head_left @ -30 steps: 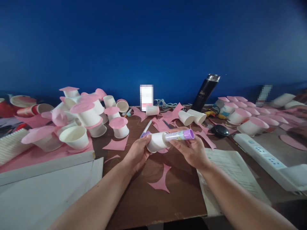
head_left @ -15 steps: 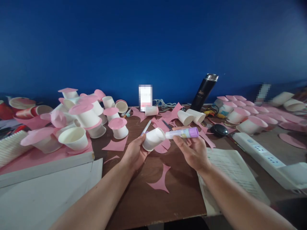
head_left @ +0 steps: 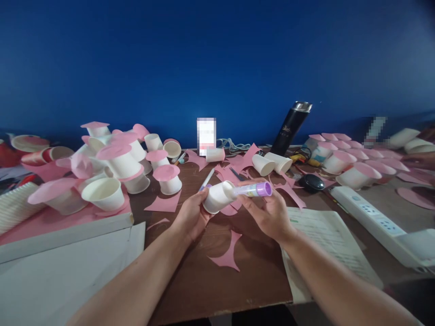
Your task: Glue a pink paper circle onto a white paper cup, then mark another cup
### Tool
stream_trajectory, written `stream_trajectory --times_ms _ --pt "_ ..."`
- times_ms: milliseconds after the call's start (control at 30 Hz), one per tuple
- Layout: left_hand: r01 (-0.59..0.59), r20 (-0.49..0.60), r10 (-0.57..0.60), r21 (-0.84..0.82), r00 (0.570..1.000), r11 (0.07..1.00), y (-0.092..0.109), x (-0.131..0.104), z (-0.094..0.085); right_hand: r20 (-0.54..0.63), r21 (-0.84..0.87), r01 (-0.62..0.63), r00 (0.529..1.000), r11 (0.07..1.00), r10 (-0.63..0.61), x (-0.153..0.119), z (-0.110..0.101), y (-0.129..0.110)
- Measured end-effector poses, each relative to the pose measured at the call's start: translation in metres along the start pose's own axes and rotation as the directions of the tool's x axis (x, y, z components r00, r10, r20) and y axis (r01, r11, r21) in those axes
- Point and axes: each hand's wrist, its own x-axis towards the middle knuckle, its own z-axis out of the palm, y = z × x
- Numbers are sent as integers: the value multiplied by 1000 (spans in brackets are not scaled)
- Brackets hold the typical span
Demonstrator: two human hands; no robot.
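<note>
My left hand (head_left: 193, 213) is closed around a white paper cup (head_left: 218, 197), tilted with its base toward the right. In my right hand (head_left: 268, 213) is a purple glue stick (head_left: 254, 189), lying nearly level, its left end at the base of the cup. Whether the glue touches the paper there is hard to see. Beneath the cup lie pink paper circles (head_left: 231, 208), partly hidden. A pink paper offcut (head_left: 228, 253) rests on the brown table in front of both hands.
White cups with pink discs (head_left: 118, 160) crowd the left, and more (head_left: 340, 160) stand at the right. A black flask (head_left: 290, 129) is at the back. A power strip (head_left: 377, 222) and an open notebook (head_left: 326, 244) lie at right. Another person's hand (head_left: 419, 160) shows at the right edge.
My right hand has moved the glue stick slightly left against the cup's base. Another person's hand has come in at the right edge.
</note>
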Motion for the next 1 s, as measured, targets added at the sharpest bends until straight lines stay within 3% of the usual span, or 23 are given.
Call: stream_trajectory --times_ms 167,333,533,767,1000 --pt "21 -21 -21 -11 1000 1000 1 -3 4 -43 45 -24 999 999 26 -1 -2 3" --pt "-6 -56 5 -23 998 1000 2 -4 4 -11 89 48 999 995 -47 -7 -1 -4" --pt "-42 37 41 25 998 999 0 -3 0 -1 6 27 1000 1000 -27 -5 4 -9" --pt "-71 16 70 33 997 997 -1 -3 -1 -56 71 -77 995 995 81 -6 2 2" --pt "-150 96 145 54 985 987 -2 -1 -6 30 54 18 999 998 -19 -6 3 -6"
